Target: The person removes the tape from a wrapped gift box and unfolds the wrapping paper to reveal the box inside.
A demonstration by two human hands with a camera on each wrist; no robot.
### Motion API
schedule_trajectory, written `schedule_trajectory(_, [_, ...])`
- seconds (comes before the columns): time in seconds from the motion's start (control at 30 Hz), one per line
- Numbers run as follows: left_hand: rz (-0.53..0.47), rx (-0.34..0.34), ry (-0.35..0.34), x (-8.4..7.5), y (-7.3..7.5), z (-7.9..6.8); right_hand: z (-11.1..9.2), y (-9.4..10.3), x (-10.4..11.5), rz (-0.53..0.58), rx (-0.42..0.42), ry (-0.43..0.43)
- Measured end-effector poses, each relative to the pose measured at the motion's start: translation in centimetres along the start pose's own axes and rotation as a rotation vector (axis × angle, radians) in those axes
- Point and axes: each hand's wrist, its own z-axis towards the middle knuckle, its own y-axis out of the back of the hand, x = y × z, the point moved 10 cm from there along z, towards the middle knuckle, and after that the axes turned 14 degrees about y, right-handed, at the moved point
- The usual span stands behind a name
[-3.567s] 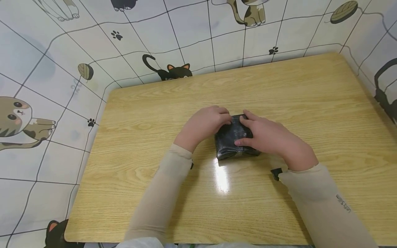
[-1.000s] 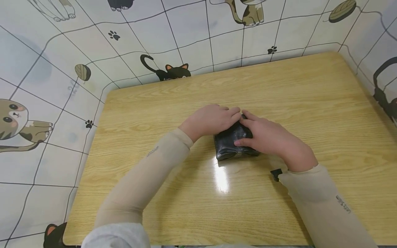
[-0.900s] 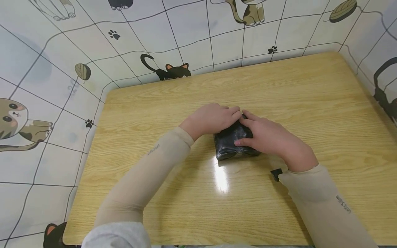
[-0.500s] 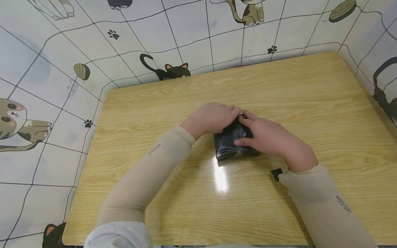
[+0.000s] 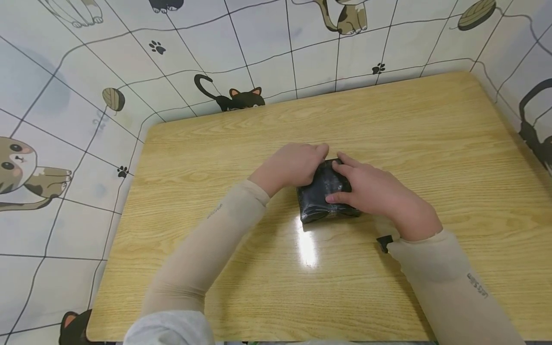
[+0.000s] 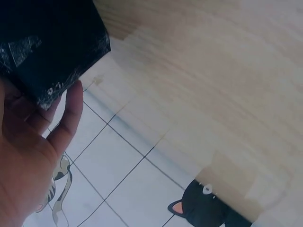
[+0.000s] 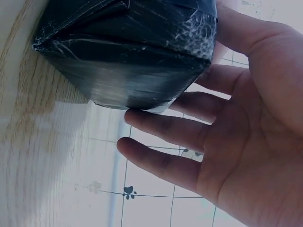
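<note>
A small black plastic-wrapped package [image 5: 321, 195] lies on the table in the head view, its folded near side facing me. My left hand [image 5: 294, 164] is at its far left corner, fingers bent at the edge. In the left wrist view, fingers [image 6: 71, 111] curl up to the package's [image 6: 52, 52] scuffed edge. My right hand [image 5: 373, 189] holds the package from the right, thumb on top and fingers over the far right part. In the right wrist view, the package [image 7: 128, 56] shows creased folds and whitish tape, while the lower fingers [image 7: 161, 163] of that hand stretch below it.
The light wood table [image 5: 194, 230] reaches to walls [image 5: 276, 57] of pale tile pattern with cartoon cats on the left, back and right. A small black piece [image 5: 384, 243] sits at the right sleeve cuff. Light glares off the table just in front of the package.
My left hand first moved right along the package's far edge towards my right hand. Its fingers have since drawn back left and bent more. The right hand and package have stayed in place.
</note>
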Motion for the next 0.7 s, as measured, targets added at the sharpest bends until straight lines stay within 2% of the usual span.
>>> schedule_trajectory(0.4, [-0.114,-0.059,0.215,2.1,-0.5,0.4,0.0,-0.1,-0.1,0.003,-0.003,-0.010])
schedule_trajectory(0.53, [-0.213,-0.074,0.268,2.8,-0.6,0.5,0.0,-0.2,-0.1,0.011,-0.003,-0.011])
schedule_trajectory(0.7, [-0.387,-0.040,0.367,3.7,-1.1,0.5,0.0,-0.2,-0.2,0.014,-0.001,-0.015])
